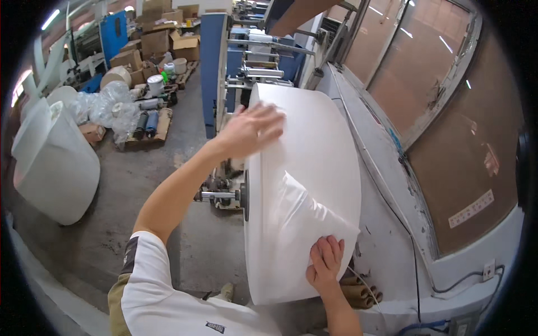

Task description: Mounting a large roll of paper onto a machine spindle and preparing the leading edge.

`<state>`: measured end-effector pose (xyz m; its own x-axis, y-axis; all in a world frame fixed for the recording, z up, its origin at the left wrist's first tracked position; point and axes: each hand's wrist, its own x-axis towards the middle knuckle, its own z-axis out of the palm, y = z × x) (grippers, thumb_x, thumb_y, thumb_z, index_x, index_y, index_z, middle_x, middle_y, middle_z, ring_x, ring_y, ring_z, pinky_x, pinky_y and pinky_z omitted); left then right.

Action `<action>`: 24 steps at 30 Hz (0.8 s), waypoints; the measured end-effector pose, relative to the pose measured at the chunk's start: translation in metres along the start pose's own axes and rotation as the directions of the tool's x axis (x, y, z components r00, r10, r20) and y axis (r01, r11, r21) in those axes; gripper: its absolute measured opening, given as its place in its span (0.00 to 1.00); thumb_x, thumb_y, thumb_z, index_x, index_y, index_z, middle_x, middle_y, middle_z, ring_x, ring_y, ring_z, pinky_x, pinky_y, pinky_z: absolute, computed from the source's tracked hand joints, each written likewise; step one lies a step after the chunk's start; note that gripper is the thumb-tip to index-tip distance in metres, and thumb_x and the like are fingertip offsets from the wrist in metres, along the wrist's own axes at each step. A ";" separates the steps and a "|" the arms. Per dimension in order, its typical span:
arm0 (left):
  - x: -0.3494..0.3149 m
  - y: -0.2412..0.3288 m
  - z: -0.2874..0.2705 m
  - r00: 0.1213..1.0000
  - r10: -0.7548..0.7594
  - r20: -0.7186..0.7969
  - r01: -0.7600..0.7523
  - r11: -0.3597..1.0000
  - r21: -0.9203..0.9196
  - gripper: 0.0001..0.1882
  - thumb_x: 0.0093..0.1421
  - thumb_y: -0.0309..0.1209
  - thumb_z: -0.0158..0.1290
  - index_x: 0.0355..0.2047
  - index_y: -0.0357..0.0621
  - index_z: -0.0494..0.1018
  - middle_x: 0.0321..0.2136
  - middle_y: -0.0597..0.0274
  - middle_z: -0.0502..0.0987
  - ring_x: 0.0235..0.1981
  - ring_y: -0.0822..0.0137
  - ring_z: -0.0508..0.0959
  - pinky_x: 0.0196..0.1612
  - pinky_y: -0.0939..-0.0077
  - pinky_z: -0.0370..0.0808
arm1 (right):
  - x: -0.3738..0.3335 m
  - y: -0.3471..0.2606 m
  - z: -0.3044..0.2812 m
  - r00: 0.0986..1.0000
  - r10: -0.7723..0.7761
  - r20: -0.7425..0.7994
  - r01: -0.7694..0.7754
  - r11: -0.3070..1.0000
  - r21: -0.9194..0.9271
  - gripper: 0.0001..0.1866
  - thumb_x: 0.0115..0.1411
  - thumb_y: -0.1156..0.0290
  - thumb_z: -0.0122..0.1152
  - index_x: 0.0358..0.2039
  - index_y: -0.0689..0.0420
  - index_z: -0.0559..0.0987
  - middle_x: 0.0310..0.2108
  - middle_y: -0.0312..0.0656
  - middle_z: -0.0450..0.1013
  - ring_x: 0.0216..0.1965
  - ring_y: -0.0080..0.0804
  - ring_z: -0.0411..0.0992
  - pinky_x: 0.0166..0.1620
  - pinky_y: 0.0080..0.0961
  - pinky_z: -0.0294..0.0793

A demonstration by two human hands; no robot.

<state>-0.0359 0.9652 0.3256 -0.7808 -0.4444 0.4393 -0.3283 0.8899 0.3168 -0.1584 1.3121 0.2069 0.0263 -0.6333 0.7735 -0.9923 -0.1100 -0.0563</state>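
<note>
A huge white paper roll [314,140] sits on a machine shaft in front of me. My left hand [252,130] lies flat on the upper left part of the roll, fingers spread, slightly blurred. My right hand [324,264] presses on the roll's lower front, at the corner of a loose outer sheet [297,218] that hangs off the roll in a fold. I cannot see fingers curled around the sheet. The metal shaft end [221,196] sticks out from the roll's left face.
A white machine panel [381,190] with brown windows runs along the right. Blue machine frame [212,61] stands behind the roll. Another big white roll [56,157] stands on the floor at left, with cardboard boxes, pallets and plastic-wrapped rolls [112,106] behind. Cardboard tubes [361,291] lie below.
</note>
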 end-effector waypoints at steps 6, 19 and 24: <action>0.026 -0.021 -0.013 0.906 -0.421 0.046 0.416 0.863 -0.286 0.42 0.57 0.65 0.45 0.55 0.40 0.70 0.49 0.45 0.75 0.51 0.49 0.74 0.52 0.64 0.71 | 0.006 -0.004 -0.011 0.989 0.052 0.141 -0.057 0.998 0.028 0.10 0.53 0.74 0.55 0.37 0.54 0.79 0.45 0.40 0.72 0.50 0.42 0.66 0.54 0.47 0.59; 0.043 -0.026 0.011 0.812 -0.571 -0.120 0.478 0.770 -0.423 0.29 0.56 0.53 0.55 0.39 0.34 0.74 0.32 0.48 0.79 0.32 0.62 0.79 0.35 0.68 0.74 | -0.026 0.012 -0.005 0.988 -0.100 0.119 0.091 0.993 0.078 0.09 0.47 0.69 0.51 0.29 0.53 0.77 0.40 0.41 0.69 0.42 0.43 0.65 0.55 0.49 0.55; 0.039 -0.004 -0.001 0.802 -0.597 -0.032 0.551 0.759 -0.346 0.25 0.59 0.49 0.51 0.40 0.36 0.75 0.34 0.49 0.79 0.37 0.59 0.80 0.41 0.66 0.74 | -0.036 0.009 -0.005 0.987 -0.071 0.146 0.058 0.994 0.093 0.10 0.48 0.70 0.53 0.31 0.52 0.77 0.44 0.38 0.70 0.50 0.41 0.63 0.59 0.47 0.53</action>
<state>-0.0639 0.9439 0.3424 -0.4131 -0.8906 0.1901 -0.4957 0.3950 0.7735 -0.1690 1.3377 0.1814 0.1143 -0.7290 0.6749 -0.9737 -0.2170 -0.0696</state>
